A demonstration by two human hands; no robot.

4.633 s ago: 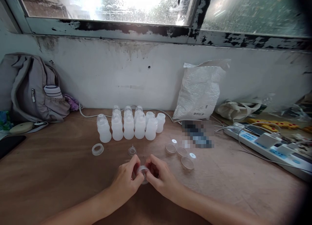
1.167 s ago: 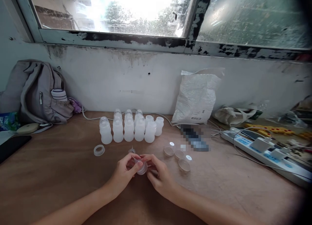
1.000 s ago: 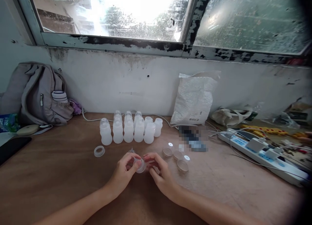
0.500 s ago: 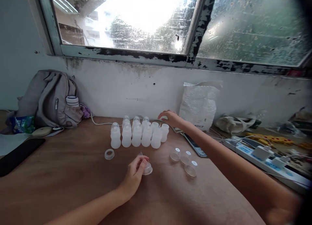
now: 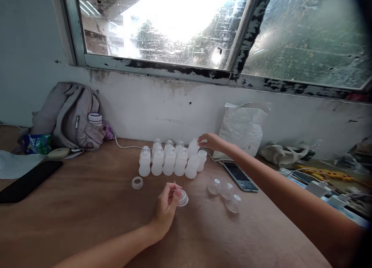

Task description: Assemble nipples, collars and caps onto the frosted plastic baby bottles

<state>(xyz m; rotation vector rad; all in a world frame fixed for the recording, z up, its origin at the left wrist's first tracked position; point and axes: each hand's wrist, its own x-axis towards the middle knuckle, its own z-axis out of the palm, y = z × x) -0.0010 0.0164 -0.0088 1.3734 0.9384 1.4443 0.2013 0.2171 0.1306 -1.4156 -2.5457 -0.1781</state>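
My left hand (image 5: 167,206) is closed on a clear bottle nipple set in a ring (image 5: 183,198), held just above the table with its thin tip pointing up. At the back of the group, my right hand (image 5: 211,141) grips a white baby bottle (image 5: 193,147) by its side, raised above its neighbours. Several capped baby bottles (image 5: 157,162) stand in rows to the left. Two open-topped bottles stand close below the held one, the front one (image 5: 191,167) and another (image 5: 202,160) at the right. A loose white ring (image 5: 137,182) lies left of my left hand.
Several clear caps (image 5: 232,204) lie at the right, near a phone (image 5: 240,176). A white plastic bag (image 5: 241,128) leans on the wall. A power strip (image 5: 348,206) with chargers sits far right. A grey backpack (image 5: 66,117) and a black case (image 5: 29,181) are at the left.
My right hand has closed on a back-row bottle and raised it. My left hand still holds the nipple and ring, tilted a little differently. The view has shifted slightly left.
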